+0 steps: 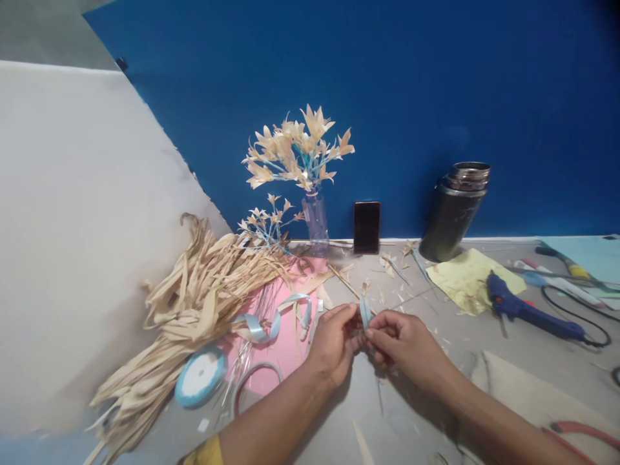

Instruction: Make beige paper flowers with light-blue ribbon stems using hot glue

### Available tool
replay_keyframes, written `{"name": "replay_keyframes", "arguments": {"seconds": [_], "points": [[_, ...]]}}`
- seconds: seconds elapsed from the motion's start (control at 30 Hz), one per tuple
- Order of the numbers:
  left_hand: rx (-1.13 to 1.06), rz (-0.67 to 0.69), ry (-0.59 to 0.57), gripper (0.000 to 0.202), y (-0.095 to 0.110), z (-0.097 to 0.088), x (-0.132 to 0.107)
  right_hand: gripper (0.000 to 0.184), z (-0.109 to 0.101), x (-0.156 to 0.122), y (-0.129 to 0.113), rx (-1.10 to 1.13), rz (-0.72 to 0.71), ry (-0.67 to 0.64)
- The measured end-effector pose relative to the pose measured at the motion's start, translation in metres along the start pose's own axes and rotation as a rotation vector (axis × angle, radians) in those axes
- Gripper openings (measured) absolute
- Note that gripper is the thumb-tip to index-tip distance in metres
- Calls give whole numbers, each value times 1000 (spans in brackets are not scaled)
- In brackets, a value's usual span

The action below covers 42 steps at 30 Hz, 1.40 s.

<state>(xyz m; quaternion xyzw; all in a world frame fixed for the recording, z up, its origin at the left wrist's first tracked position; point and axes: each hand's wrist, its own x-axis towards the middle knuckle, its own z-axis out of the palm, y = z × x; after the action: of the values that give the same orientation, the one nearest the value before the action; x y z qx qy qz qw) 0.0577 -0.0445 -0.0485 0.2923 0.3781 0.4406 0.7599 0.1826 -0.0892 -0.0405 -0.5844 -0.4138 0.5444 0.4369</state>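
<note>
In the middle of the head view I hold a small dried-husk flower (365, 289) upright, light blue ribbon (365, 314) around its stem. My left hand (335, 339) is closed at the left side of the stem, the fingertips partly hidden. My right hand (394, 337) pinches the ribbon-wrapped stem from the right. A thin bare wire (380, 395) sticks out below the fingers. Left of my hands, a loose curl of blue ribbon (264, 330) lies over a pink sheet (271, 368).
Dried husks (213, 290) and a ribbon spool (201, 378) lie left. A bottle vase (316, 226) with husk flowers (295, 152), a phone (367, 227) and a dark flask (455, 213) stand along the blue wall. A blue glue gun (527, 313) rests right, near yellow paper (467, 278).
</note>
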Motion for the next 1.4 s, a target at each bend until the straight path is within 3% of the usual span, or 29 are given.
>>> {"name": "replay_keyframes", "arguments": {"seconds": [0.37, 0.87, 1.4], "points": [[-2, -40, 25, 34, -2, -2, 3, 16, 0, 4, 3, -40, -17, -26], [17, -14, -41, 33, -3, -1, 1, 15, 1, 3, 5, -100, -42, -47], [170, 109, -23, 22, -8, -2, 1, 12, 2, -1, 4, -135, -44, -9]]}}
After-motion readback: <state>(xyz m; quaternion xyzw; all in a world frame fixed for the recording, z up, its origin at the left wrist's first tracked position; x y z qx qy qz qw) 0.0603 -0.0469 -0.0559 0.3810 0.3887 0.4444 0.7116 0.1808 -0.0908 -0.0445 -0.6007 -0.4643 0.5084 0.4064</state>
